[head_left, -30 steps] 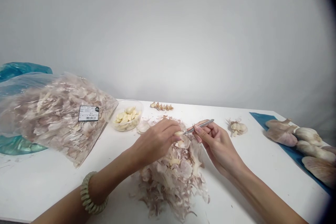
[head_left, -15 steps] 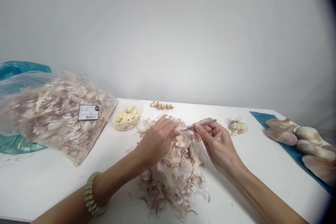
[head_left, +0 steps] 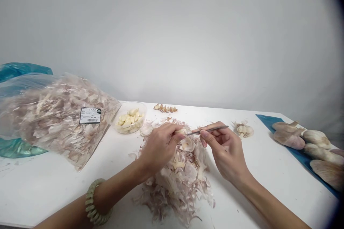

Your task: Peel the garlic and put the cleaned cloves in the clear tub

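Between the thumb and fingers of my left hand (head_left: 162,143) is a pale garlic clove (head_left: 181,131), partly covered by the fingertips. My right hand (head_left: 224,146) pinches a slim grey metal tool (head_left: 215,128), perhaps a small knife. Its tip points left and meets the clove or lies right beside it. Both hands are above a large heap of garlic skins (head_left: 182,182) on the white table (head_left: 118,189). Beyond my left hand stands a clear plastic tub (head_left: 143,109) with peeled cloves (head_left: 130,118) in it.
A clear bag of garlic skins (head_left: 59,111) with a label fills the left side. Several unpeeled cloves (head_left: 166,108) lie in a row at the back. A partly broken garlic bulb (head_left: 244,130) sits right of my hands. Whole bulbs (head_left: 317,138) rest on blue plastic (head_left: 268,118).
My right hand and the metal tool have shifted slightly to the right, and the tool lies flatter. My left hand has turned a little around the clove.
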